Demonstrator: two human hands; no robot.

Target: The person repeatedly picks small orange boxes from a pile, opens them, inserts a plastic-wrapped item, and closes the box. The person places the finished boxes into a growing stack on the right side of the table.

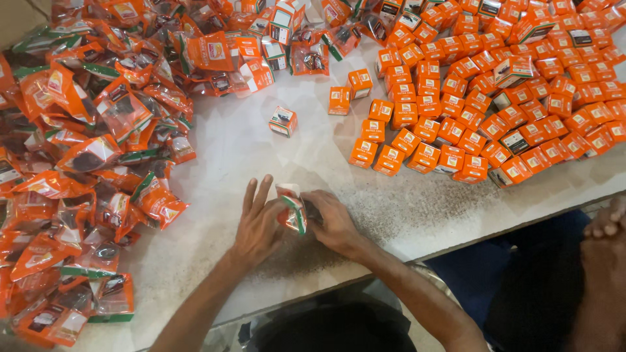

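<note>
The white table (261, 156) carried two big stocks: a loose heap of orange plastic pouches (85, 163) along the left side and a spread of small orange boxes (482, 98) across the upper right, many standing in rough rows. One box (283, 121) sat alone on the bare middle of the table, well apart from both stocks. At the near edge both hands met on a single orange pouch with a green edge (293, 210), resting on the table just in front of the person. The left hand (257, 225) lay against its left side with fingers spread and extended; the right hand (331, 220) gripped its right side, fingers curled over it. Something dark showed at the right fingers, possibly the contents, but the view was too small to tell. Judged step: working the pouch open or folding it, mid-handling. The next move would call for a firm two-sided hold so the slick film does not slip. Nothing blocked the hands; the nearest pouches of the heap lay close on the left. Another person's hand (603, 254) rested at the far right, clear of the work.
</note>
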